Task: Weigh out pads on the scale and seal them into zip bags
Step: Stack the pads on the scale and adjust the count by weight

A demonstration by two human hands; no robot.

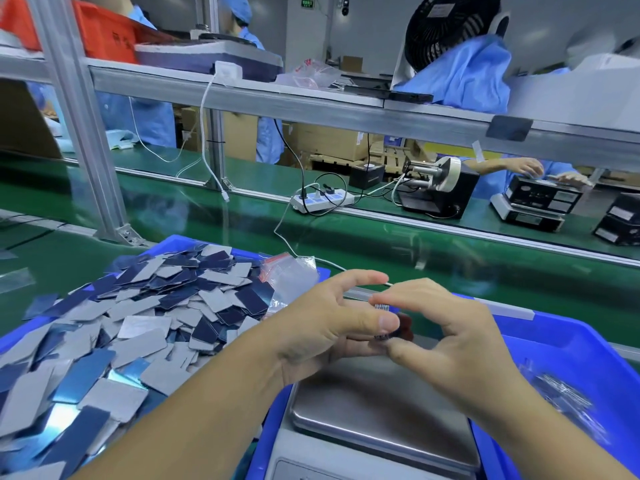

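Grey-blue pads, a small stack (382,322), pinched edgewise between left hand (332,327) and right hand (446,337), above scale (377,407). Judged light, stiff, slick; hold by edges. Loose pile (138,327) at 9 o'clock; bags (294,275) at 11.

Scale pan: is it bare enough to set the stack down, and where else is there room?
The scale pan below both hands shows bare steel. The green belt between the right blue bin and the power strip is open too. The left bin is heaped with pads, with zip bags at its far corner.
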